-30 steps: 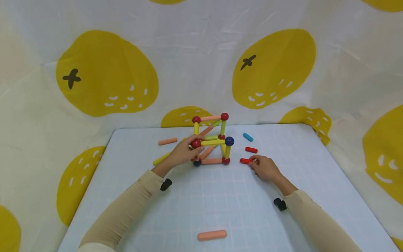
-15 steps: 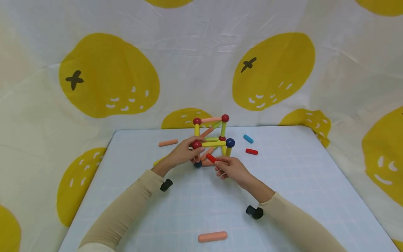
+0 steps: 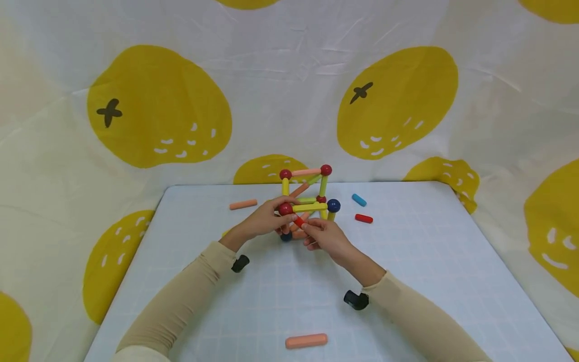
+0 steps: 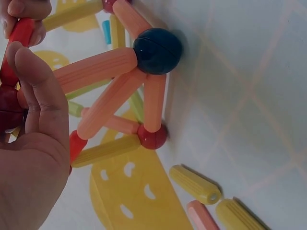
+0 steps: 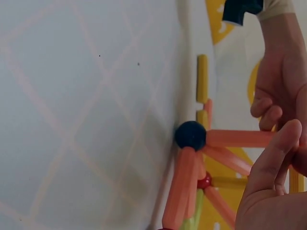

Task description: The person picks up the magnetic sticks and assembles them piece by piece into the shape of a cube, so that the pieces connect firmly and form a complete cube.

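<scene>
A cube-like frame of coloured building rods and balls stands at the back middle of the table. In the head view my left hand [image 3: 260, 220] grips the red ball [image 3: 285, 209] at its near upper left corner. My right hand [image 3: 332, 241] pinches a short red rod [image 3: 298, 221], whose far end is right at that ball. A yellow rod [image 3: 309, 207] runs from this ball to a blue ball [image 3: 333, 205] at the right. Below, the dark blue ball [image 4: 158, 50] sits at the table with several orange rods fixed to it. The right wrist view hides the red rod behind fingers.
Right of the frame lie another short red rod [image 3: 364, 218] and a short blue rod [image 3: 359, 199]. An orange rod [image 3: 243, 204] lies to the left, near yellow rods [image 4: 194, 184]. Another orange rod [image 3: 306, 341] is at the table's front.
My right hand has picked up the short red rod from the table and carried it left to the held red ball. The left hand keeps its grip on the ball.
</scene>
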A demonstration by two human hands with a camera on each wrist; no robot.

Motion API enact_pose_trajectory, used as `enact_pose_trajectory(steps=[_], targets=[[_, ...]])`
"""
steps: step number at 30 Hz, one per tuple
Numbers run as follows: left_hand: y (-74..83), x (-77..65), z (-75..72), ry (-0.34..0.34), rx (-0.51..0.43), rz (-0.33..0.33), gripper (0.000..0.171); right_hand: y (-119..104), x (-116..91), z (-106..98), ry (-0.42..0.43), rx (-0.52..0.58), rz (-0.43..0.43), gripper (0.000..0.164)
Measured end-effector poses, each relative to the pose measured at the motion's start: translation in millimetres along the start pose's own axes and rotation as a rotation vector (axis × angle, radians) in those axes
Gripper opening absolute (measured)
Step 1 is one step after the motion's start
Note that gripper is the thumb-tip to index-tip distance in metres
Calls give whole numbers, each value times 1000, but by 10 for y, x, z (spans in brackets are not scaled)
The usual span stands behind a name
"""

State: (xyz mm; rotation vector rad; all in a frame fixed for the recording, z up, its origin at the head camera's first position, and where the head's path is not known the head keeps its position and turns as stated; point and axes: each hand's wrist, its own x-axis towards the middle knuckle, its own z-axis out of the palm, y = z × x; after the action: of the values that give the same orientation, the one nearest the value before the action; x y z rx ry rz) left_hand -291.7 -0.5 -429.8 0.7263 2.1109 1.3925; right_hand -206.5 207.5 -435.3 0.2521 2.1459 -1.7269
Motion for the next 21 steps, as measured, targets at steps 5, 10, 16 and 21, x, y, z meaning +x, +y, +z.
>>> enact_pose_trajectory(steps=[5, 10, 16, 21], targets=[[-1, 12, 13, -9, -3, 10, 47, 37, -37, -25, -30, 5, -12, 40], [-4, 20, 35, 1, 2, -9, 48, 285, -151, -162, -157, -79, 27, 43], [17, 11, 54, 21, 0, -67, 47, 785, -443, -409, -344, -176, 144, 41], [55, -1, 55, 36, -7, -97, 43, 1022, -679, -574, -449, -121, 199, 37]])
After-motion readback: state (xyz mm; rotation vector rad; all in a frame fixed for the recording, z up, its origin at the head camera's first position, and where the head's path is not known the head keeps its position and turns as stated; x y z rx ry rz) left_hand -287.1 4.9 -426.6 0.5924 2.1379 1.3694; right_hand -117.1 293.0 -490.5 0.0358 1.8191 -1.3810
